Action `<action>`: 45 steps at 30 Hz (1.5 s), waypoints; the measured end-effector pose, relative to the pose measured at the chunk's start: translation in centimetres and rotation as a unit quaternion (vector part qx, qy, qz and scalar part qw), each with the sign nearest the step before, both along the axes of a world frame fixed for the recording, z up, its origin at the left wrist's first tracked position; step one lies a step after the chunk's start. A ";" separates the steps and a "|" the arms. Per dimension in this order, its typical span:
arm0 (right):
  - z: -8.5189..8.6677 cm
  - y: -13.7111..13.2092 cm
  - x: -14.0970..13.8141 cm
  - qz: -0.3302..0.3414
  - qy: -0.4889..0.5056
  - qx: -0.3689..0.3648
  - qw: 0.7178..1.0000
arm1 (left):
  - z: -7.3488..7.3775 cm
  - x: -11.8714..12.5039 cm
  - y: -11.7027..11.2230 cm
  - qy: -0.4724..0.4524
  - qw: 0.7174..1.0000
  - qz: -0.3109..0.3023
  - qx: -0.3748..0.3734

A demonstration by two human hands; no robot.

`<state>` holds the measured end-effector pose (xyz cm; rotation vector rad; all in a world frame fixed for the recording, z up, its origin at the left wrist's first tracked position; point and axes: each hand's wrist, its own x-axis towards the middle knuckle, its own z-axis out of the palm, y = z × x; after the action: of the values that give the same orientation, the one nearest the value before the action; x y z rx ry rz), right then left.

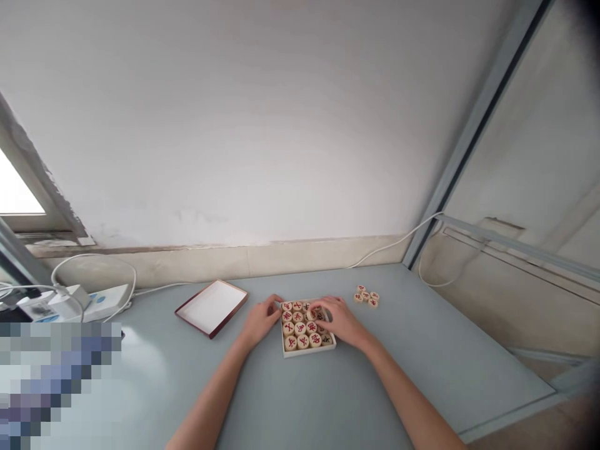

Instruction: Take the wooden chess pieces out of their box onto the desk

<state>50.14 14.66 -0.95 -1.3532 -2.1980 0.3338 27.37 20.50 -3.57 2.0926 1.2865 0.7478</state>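
Observation:
A small white box (307, 349) lies on the grey table (328, 400), filled with several round wooden chess pieces (300, 328) marked in red. My left hand (261, 320) rests against the box's left side, fingers curled at its far corner. My right hand (338, 320) lies over the right part of the box, fingertips on the pieces there; whether it grips one I cannot tell. A few loose pieces (367, 296) sit on the table just beyond my right hand.
The box lid (212, 307), white inside with a dark red rim, lies upturned to the left. A power strip with plugs and white cables (75, 300) sits at the far left by the wall. The table's right edge (510, 409) drops off near a metal frame.

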 end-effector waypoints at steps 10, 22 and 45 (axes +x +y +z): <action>-0.6 0.7 6.1 -0.164 -0.144 0.063 0.974 | 0.1 0.1 -0.3 0.000 1.000 -0.002 -0.002; 0.7 -0.4 2.0 0.067 0.071 -0.096 0.991 | 0.0 0.1 -0.4 0.006 1.000 0.002 0.003; -0.3 0.7 7.8 -0.187 -0.144 0.054 0.970 | 0.2 0.2 -0.3 0.013 1.000 0.007 0.003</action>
<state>57.92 15.37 -1.24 -1.8028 -2.0810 -0.1287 27.53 20.16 -3.37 2.1064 1.3165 0.7320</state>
